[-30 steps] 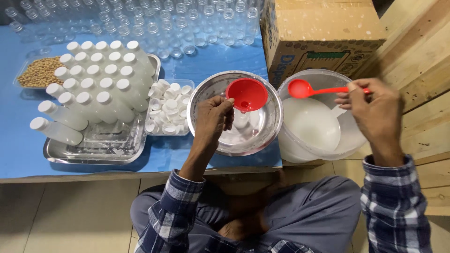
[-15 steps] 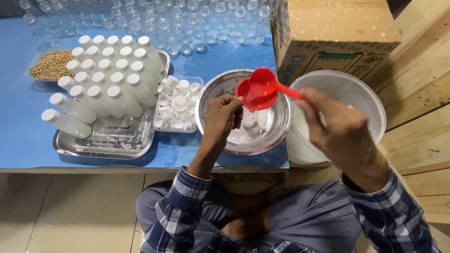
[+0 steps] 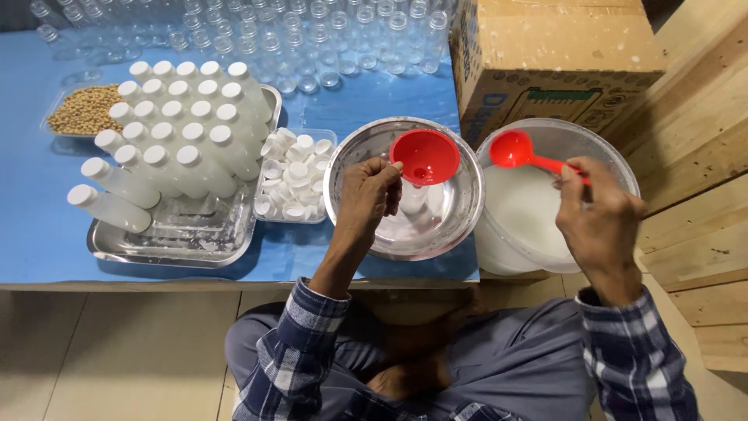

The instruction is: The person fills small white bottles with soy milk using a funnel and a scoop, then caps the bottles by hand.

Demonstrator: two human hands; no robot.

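Landmark: steel bowl (image 3: 405, 191), round, shiny, on the blue table top (image 3: 31, 203).
Funnel: red funnel (image 3: 425, 156), wide mouth up, standing over the far right part of the steel bowl, its spout in a small clear bottle (image 3: 413, 199) inside the bowl.
Bottle in bowl: upright under the funnel; fill level cannot be told.
Left hand: left hand (image 3: 370, 195), fingers curled round the bottle below the funnel, thumb tip near the funnel rim.
Bowl contents: a thin whitish film on the bottom around the bottle.
Spoon: red ladle spoon (image 3: 514, 150), right of the bowl, round cup over the tub; whether it carries liquid cannot be told.
Right hand: right hand (image 3: 596, 218), closed in a pinch on the spoon's handle end, over the tub.
Tub: clear plastic tub (image 3: 615, 160), just right of the bowl, holding white milky liquid.
Cap box: clear tray of white caps (image 3: 292, 175), just left of the bowl.
Steel tray: steel tray (image 3: 175, 242), left of the cap box, stacked with capped bottles of white liquid (image 3: 167, 136) lying on their sides.
Grain dish: clear dish of tan grains (image 3: 82, 109), far left of the bowl, beyond the tray.
Empty bottles: rows of clear open bottles (image 3: 312, 31), beyond the bowl at the table's far edge.
Carton: cardboard box (image 3: 553, 58), beyond the tub, right of the bowl.
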